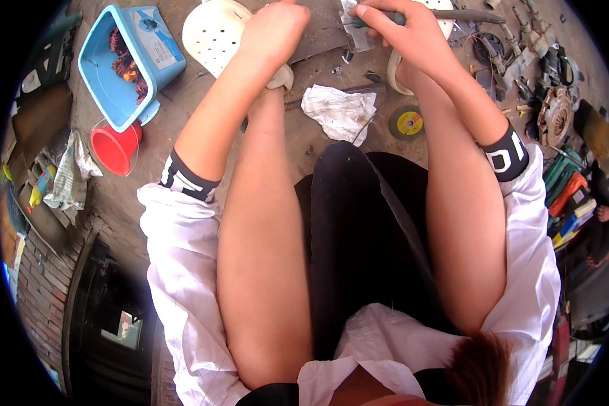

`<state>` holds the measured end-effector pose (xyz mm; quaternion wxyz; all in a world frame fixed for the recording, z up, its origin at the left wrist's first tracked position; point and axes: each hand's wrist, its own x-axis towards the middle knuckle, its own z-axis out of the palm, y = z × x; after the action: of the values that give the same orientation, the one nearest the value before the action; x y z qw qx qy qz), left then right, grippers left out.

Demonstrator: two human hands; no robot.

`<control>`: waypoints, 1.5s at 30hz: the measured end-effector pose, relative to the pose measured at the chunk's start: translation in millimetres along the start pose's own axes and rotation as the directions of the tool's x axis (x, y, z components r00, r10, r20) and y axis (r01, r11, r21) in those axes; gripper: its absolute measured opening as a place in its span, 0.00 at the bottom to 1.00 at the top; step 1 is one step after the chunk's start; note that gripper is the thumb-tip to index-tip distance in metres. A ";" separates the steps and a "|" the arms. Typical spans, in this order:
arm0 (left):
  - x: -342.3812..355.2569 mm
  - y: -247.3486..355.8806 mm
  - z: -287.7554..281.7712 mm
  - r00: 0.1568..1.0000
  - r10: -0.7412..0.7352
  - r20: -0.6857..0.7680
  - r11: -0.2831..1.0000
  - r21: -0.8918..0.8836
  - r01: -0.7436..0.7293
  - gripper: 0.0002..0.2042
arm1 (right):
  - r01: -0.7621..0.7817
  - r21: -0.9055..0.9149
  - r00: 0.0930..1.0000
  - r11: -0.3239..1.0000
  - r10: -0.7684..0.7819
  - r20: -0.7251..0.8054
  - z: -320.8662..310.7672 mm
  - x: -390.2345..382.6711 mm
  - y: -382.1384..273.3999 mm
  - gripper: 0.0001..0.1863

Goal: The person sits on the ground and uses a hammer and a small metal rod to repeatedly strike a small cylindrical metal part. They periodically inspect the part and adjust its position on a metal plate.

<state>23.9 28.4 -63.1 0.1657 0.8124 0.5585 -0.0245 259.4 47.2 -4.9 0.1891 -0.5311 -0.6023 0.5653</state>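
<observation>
My left hand is closed in a fist at the top edge, above the left white clog. What it grips, if anything, is hidden. My right hand is wrapped round a dark green-handled tool, with a dark rod or cable running out to the right behind the hand. The tool's front end lies over a pale, worn metal strip. Left of the strip, a dark flat plate lies on the ground. A crumpled white cloth or paper rests between my feet, beside a yellow-centred cutting disc.
To the left stand a light blue plastic bin with dark red bundles inside and a small red bucket. Scattered metal parts, including a round clutch-like part, lie at the right. Another person's hand shows at the far right edge.
</observation>
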 end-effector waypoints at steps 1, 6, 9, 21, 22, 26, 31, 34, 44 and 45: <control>7.1 -4.2 8.9 0.998 -0.001 0.063 0.999 0.042 -0.001 0.09 | -0.030 0.053 1.000 0.998 0.030 -0.001 1.9 1.2 6.2 0.13; 20.7 -9.8 10.4 0.981 -0.039 0.192 0.999 0.021 0.035 0.09 | 0.072 -0.022 0.997 0.997 -0.071 0.027 15.1 19.5 39.9 0.11; 28.5 -17.7 8.3 0.970 -0.037 0.241 0.998 0.052 0.025 0.08 | -0.143 -0.101 0.972 0.985 0.158 0.172 9.4 10.4 -0.5 0.13; 51.8 -30.7 1.4 0.907 0.109 0.408 0.943 0.247 -0.224 0.04 | 0.338 -0.415 0.941 0.845 -0.317 0.121 37.2 23.1 43.2 0.09; 50.0 -32.9 1.2 0.913 0.084 0.400 0.955 0.230 -0.189 0.04 | 0.342 -0.397 0.940 0.852 -0.319 0.123 38.3 23.4 42.7 0.09; 45.2 -35.1 1.9 0.934 0.056 0.354 0.989 0.110 -0.101 0.03 | 0.344 -0.360 0.939 0.867 -0.323 0.118 39.0 21.9 38.7 0.09; 49.8 -15.4 -22.3 0.873 0.050 0.486 0.976 0.161 -0.146 0.04 | 0.382 -0.357 0.923 0.852 -0.369 0.108 43.0 24.6 50.9 0.08; 48.3 -17.7 -8.7 0.889 -0.019 0.457 0.962 0.250 -0.108 0.04 | 0.360 -0.383 0.933 0.851 -0.326 0.153 45.2 22.9 44.7 0.08; 38.2 -35.5 -1.2 0.921 0.076 0.382 0.908 0.356 -0.222 0.05 | 0.398 -0.383 0.916 0.834 -0.384 0.117 59.3 26.2 43.1 0.08; 40.6 -33.4 -1.0 0.922 0.078 0.379 0.909 0.352 -0.222 0.05 | 0.365 -0.384 0.931 0.848 -0.345 0.121 54.4 26.4 40.2 0.08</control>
<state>8.5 76.0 -79.4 0.1014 0.8519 0.4379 -0.2686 221.9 35.5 -65.9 0.1635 -0.4244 -0.7968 0.3978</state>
